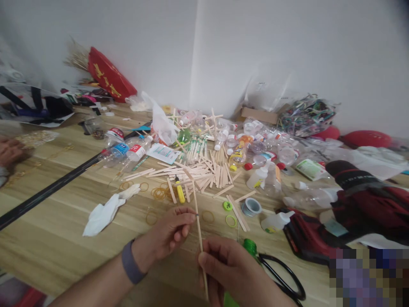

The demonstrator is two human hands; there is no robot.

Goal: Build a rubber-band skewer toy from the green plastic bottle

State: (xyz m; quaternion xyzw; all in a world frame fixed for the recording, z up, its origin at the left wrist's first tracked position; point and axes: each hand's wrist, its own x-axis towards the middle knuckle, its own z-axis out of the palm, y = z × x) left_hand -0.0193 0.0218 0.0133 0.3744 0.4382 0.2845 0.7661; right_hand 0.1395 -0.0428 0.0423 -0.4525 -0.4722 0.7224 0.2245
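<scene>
Right hand (225,262), its grip snug around a wooden stick (200,232); left hand (172,228) pinches it farther up.

A single camera, worn on the person's head, looks forward and down across a wooden table (64,247) to a pale wall (143,51) behind it. The wide view takes in the tabletop from its near side to the wall. The left hand (172,228) and right hand (228,262) show close, low in the middle, seen from above and behind. The far left is blurred, so detail there is perhaps unreliable.
</scene>
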